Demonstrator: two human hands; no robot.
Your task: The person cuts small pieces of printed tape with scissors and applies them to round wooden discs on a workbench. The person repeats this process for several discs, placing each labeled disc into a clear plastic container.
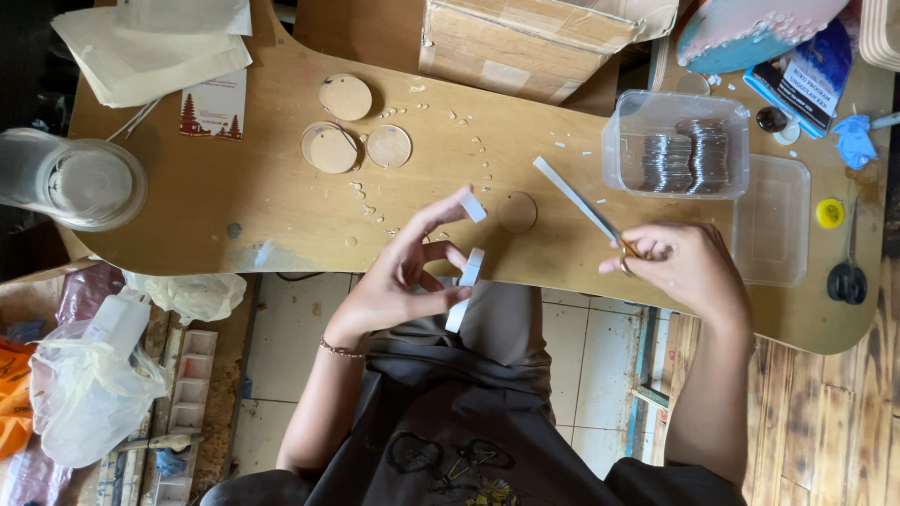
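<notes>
A long white strip (466, 290) is pinched in the grip of the left hand (408, 276), just off the table's near edge; its long axis runs from the lap up toward the table. A short white piece (472, 207) sticks to the raised fingertip of that hand. The right hand (689, 267) is closed around gold-handled scissors (630, 251), whose closed blades (574, 198) point up-left across the wooden table (281, 201). 1 wooden disc (517, 212) lies between the hands, 3 more wooden discs (354, 131) toward the far edge. 1 clear plastic box (675, 143) holds 2 stacks of clear discs.
</notes>
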